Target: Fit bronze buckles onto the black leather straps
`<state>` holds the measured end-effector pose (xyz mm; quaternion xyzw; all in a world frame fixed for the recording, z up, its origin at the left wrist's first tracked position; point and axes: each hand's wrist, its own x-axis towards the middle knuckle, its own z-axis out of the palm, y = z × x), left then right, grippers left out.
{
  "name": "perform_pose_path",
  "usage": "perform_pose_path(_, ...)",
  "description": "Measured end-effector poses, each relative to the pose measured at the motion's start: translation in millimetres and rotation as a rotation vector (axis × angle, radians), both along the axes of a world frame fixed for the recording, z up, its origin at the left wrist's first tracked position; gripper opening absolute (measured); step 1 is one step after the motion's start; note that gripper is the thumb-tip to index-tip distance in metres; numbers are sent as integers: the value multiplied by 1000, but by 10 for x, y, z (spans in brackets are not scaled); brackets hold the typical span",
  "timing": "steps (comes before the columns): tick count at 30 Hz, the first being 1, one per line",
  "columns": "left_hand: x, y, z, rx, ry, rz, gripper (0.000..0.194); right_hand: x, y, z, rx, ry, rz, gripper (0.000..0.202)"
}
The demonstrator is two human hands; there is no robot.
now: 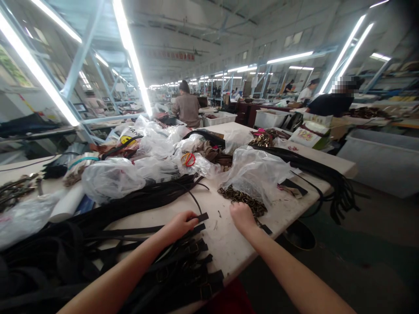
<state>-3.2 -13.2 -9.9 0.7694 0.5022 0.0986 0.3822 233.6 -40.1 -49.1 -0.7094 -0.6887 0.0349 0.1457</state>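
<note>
My left hand [182, 223] is closed around a black strap [203, 217], whose square end sticks out past the thumb. Beneath that hand, more black straps with metal buckles [194, 247] lie in a heap along the table's near side. My right hand [242, 217] is curled shut at the edge of a pile of brass-coloured buckles [258, 206]. Its fingertips face away, so whatever they grip is hidden. A clear plastic bag [258, 168] partly covers the buckle pile.
The white table [214, 196] carries several plastic bags [113, 176], red and yellow rubber bands [188, 159] and long black straps [337, 187] hanging over the right edge. A large white bin [379, 161] stands to the right. Several people work farther back, one in a brown top [186, 109].
</note>
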Motion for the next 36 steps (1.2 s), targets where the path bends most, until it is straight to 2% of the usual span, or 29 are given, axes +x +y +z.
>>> perform_pose_path(4,-37,-27,-11,-62,-87,88,37,4,52,-11,32,198,-8,17)
perform_pose_path(9,-17,-53,39,-48,-136,152,37,-246,41,45,6,508,47,20)
perform_pose_path(14,23,-126,175,-75,-236,192,35,-605,-99,293,-144,1125,171,19)
perform_pose_path(17,6,-183,238,-174,-302,209,35,-768,-143,378,-146,1279,212,19)
perform_pose_path(20,-48,-218,261,-311,-355,242,35,-859,-149,380,-172,1364,229,22)
perform_pose_path(25,-98,-243,278,-399,-468,307,34,-905,-226,391,-304,1611,151,29)
perform_pose_path(29,-69,-274,302,-366,-539,362,31,-1012,-311,365,-387,1838,76,30)
perform_pose_path(33,-69,-290,286,-262,-565,381,29,-1166,-319,293,-309,2015,-50,29)
perform_pose_path(36,-122,-263,264,-238,-561,346,33,-1182,-299,305,-211,1985,-122,33)
